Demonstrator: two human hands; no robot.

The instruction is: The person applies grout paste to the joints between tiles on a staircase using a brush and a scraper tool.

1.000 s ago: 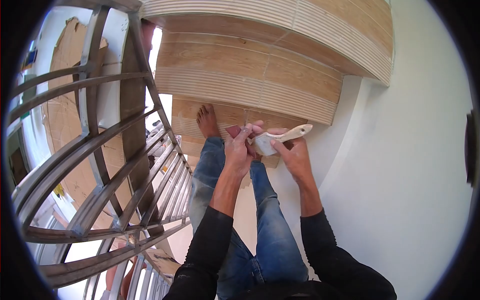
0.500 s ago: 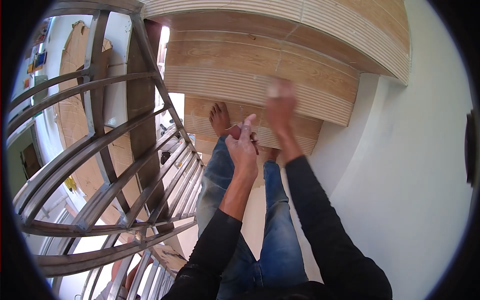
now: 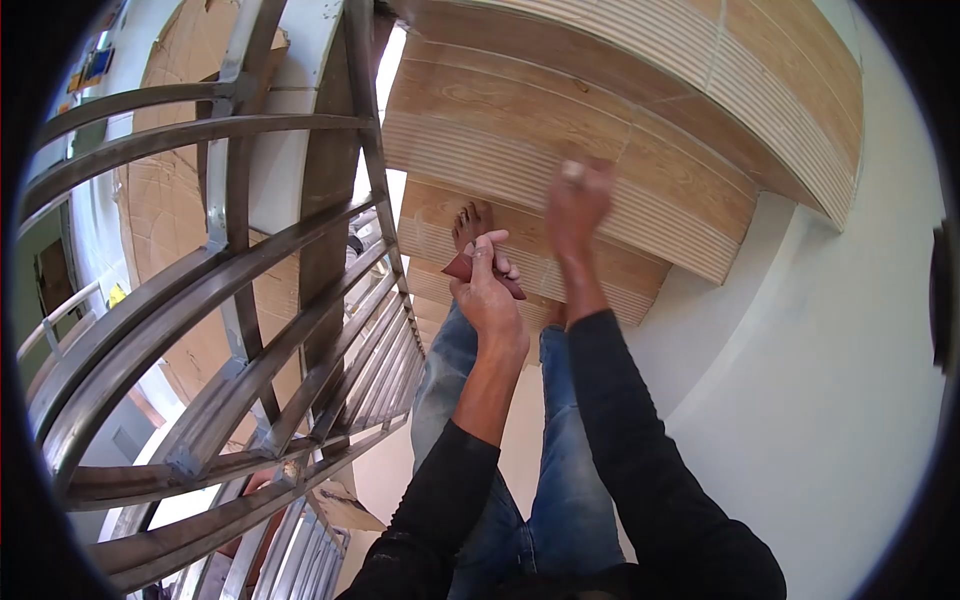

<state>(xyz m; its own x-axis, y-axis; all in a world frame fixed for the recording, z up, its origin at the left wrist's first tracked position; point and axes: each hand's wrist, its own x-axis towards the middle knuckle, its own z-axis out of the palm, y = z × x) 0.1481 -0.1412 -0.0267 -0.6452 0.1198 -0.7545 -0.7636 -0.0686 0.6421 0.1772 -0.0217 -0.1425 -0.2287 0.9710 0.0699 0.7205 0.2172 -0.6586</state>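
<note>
My left hand (image 3: 492, 300) is closed around a reddish-brown piece of sandpaper (image 3: 458, 267), whose corners stick out on both sides of the fingers. Pale dust covers those fingertips. To the right, my right hand (image 3: 580, 195) is raised over the wood-look steps, fingers curled in and slightly blurred. A pale spot shows at its top; whether it holds anything is hidden. The two hands are apart. Below them are my legs in blue jeans (image 3: 570, 450) and a bare foot (image 3: 473, 222) on a step.
A metal railing (image 3: 230, 350) runs along the left, close to my left arm. Tiled stairs (image 3: 500, 90) with ridged edges rise ahead. A white wall (image 3: 800, 400) stands on the right. Behind the railing lean cardboard sheets (image 3: 165, 190).
The view has shifted, so the railing and stairs sit further right and lower. My right hand is less blurred and slightly further right. My left hand still grips the sandpaper.
</note>
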